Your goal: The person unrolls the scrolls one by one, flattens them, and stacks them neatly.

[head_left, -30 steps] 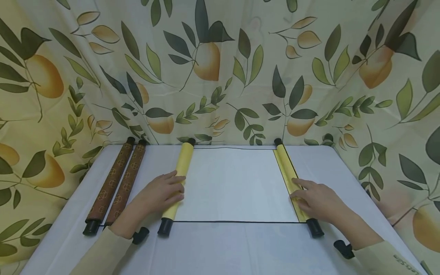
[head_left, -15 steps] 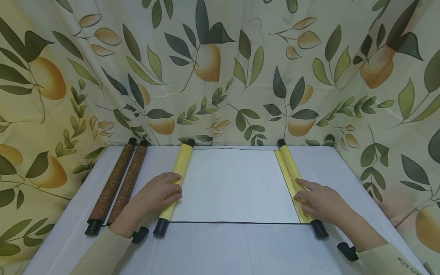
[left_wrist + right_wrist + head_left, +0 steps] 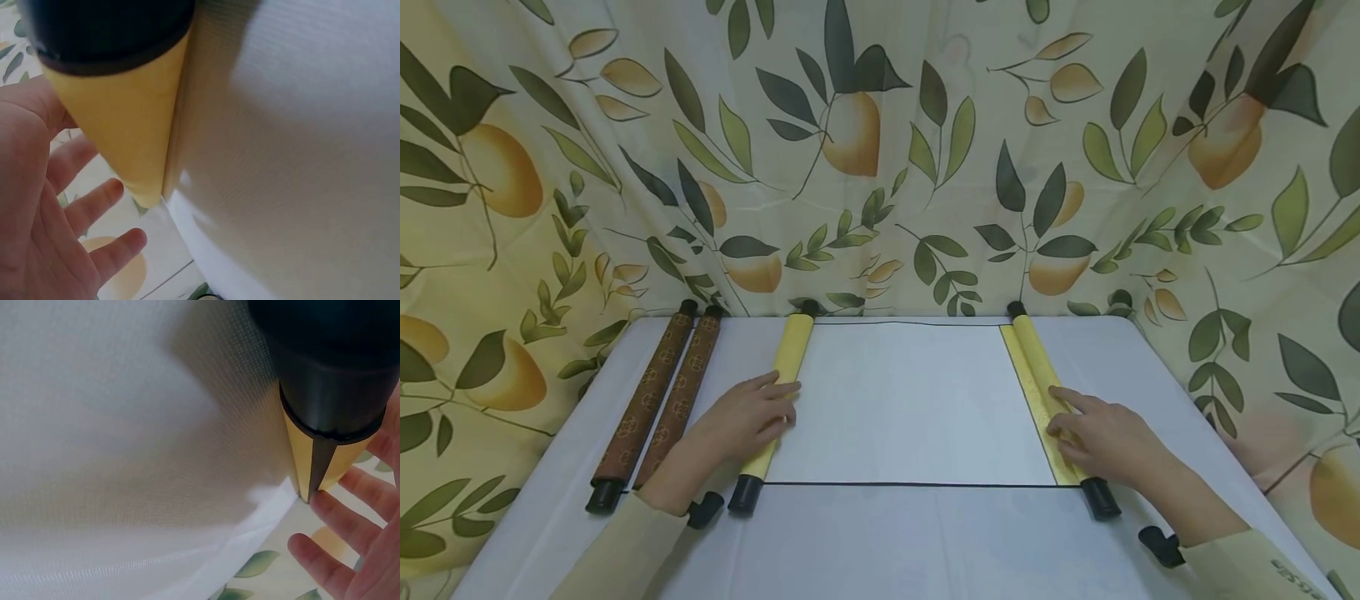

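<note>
Beyond the white sheet [image 3: 917, 404], we face a leaf-and-fruit cloth [image 3: 955, 33], also hanging on either side. Beneath the sheet spreads a white tabletop [image 3: 925, 542]. At the sheet's left edge, our left hand [image 3: 747, 418] rests on a yellow roll [image 3: 794, 346], fingers loosely spread; at its right edge, our right hand [image 3: 1103, 437] touches another yellow roll [image 3: 1035, 350], fingers also spread. Left of the sheet lie two brown rolls [image 3: 643, 404].

Hands [image 3: 748, 417], yellow rollers [image 3: 792, 354] slightly farther apart; white sheet [image 3: 910, 404] spread wider.
</note>
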